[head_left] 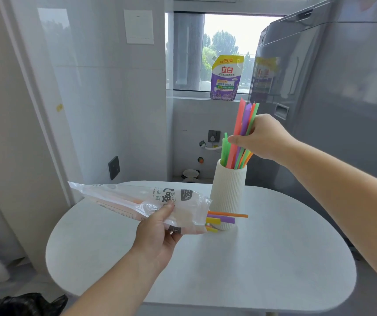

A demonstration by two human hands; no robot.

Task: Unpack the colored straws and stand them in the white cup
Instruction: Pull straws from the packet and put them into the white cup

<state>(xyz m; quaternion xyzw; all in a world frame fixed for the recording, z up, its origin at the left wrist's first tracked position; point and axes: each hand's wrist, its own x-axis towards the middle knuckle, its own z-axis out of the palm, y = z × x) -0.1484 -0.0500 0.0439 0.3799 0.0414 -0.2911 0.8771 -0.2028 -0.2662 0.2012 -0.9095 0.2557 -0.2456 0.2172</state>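
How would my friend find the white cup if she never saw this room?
Look at the rounded white table. Near its far edge stands the cup, right beside the bag. It alone is tall and ribbed, with colored straws sticking out of its top.

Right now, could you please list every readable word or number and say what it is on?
"立白", "150克": pouch on the sill; smaller print blurred.
"Drink", "吸": bag in the left hand; other print unreadable.
Yellow patch on the appliance: blurred.
Cup, straws: no text.
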